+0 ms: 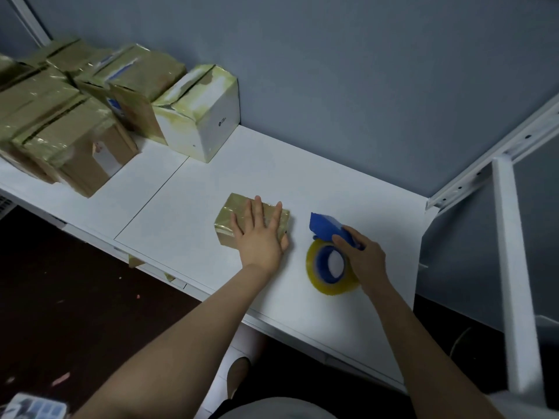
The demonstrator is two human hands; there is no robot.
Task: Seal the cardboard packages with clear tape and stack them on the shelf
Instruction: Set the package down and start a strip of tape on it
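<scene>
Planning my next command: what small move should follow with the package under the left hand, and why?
Probably curl the left hand round the small package to lift it toward the taped packages at left. Its visible faces look glossy with tape, the hand lies flat on it, and the right hand holds the tape dispenser aside.

No legible text in view. White tape-wrapped cardboard box (pixel 208 116): small round dark logo (pixel 220 124) with tiny print beside it on the side face, too small to read. Brown cardboard box (pixel 75 140), front left: white paper label (pixel 104 160), blurred, no characters resolved.
</scene>
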